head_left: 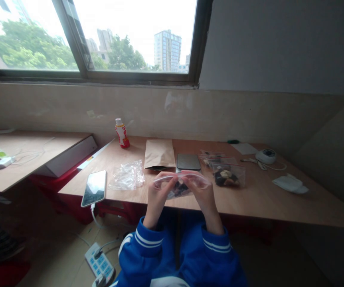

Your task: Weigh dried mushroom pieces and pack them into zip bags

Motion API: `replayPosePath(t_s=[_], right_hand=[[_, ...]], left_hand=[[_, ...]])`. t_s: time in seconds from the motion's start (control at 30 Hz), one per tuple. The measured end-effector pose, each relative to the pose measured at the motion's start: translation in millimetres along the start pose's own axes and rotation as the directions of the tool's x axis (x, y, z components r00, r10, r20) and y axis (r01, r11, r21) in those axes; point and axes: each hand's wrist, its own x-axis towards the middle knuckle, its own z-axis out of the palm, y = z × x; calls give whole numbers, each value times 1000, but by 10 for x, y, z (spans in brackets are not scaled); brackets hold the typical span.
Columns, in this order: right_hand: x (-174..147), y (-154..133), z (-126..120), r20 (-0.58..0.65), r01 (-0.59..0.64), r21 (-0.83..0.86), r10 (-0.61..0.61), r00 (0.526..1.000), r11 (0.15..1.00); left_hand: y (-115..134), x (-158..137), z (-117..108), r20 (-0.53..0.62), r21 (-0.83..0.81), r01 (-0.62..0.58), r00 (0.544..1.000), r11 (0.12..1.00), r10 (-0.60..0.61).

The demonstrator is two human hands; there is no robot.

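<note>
A clear bag [178, 191] is held by the left hand [160, 190] and the right hand [201, 192], near the front edge of the worktop [258, 201]
The grip of each hand pinches the upper rim of this bag, with the thumbs close together, and dark pieces are seen inside; behind it lies a scale [188, 161], on the left of which is a paper bag [159, 153], and on the right some filled bags [226, 177]; farther left are crumpled bags [128, 175], a phone [94, 188] and a bottle [121, 134]
</note>
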Motion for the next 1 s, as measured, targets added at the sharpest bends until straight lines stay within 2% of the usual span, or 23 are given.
replayPosePath(t_s=[0.3,0.53,0.73,0.9,1.0], right_hand=[[8,31,34,-60,20,-9,-21,998,1000],[11,53,136,-135,27,-34,-32,990,999],[24,71,168,-65,-1,30,3,998,1000],[8,67,200,-126,29,25,-26,992,999],[24,131,135,-127,27,4,-26,992,1000]], left_hand=[[-61,-1,13,9,-2,-11,1000,1000,11],[-94,-14,13,-71,83,-24,997,996,30],[-112,22,17,14,62,-45,999,997,45],[-100,23,25,-31,90,-83,996,992,86],[-126,29,40,-42,35,-10,999,999,11]])
